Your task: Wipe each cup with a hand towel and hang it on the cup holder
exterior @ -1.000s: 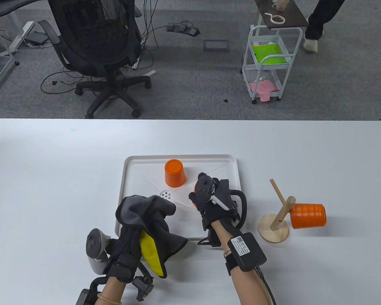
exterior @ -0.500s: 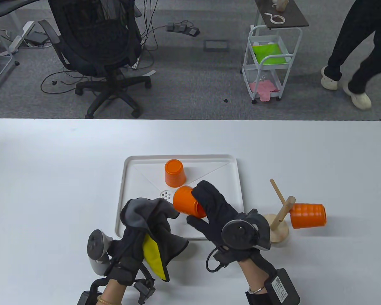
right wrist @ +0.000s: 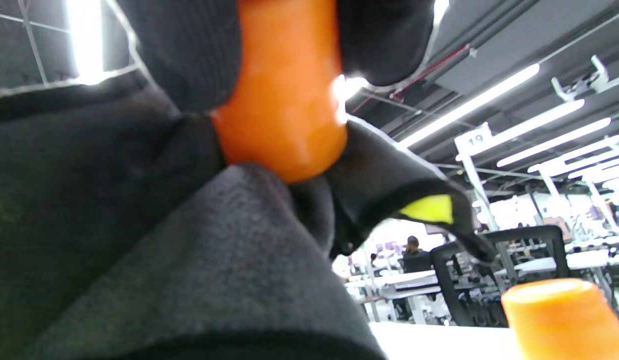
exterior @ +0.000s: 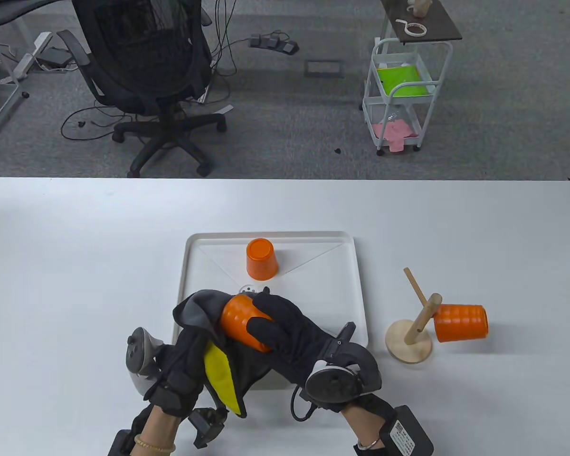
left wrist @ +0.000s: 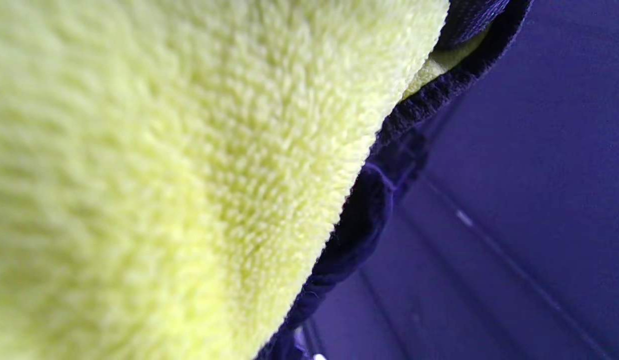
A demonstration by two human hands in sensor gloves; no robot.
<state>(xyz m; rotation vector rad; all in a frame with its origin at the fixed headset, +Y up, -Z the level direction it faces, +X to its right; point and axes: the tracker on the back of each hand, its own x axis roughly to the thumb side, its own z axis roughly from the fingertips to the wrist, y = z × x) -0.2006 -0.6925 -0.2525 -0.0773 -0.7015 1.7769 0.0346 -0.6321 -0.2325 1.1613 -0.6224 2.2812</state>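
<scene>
Orange cup (exterior: 240,323) gripped in right hand (exterior: 285,332), its base against grey towel (exterior: 204,308) clutched in left hand (exterior: 180,365).

tray (exterior: 358,285) mid table (exterior: 76,261) | inverted cup (exterior: 261,259) at tray back | held cup (exterior: 240,322) on towel (exterior: 247,365) over tray front-left | cup holder (exterior: 411,332) right of tray, hung cup (exterior: 460,323) on its right peg

Right hand (exterior: 285,327) gripping orange cup (exterior: 240,323), pressed into grey-yellow towel (exterior: 218,351) draped over left hand (exterior: 180,365).
</scene>
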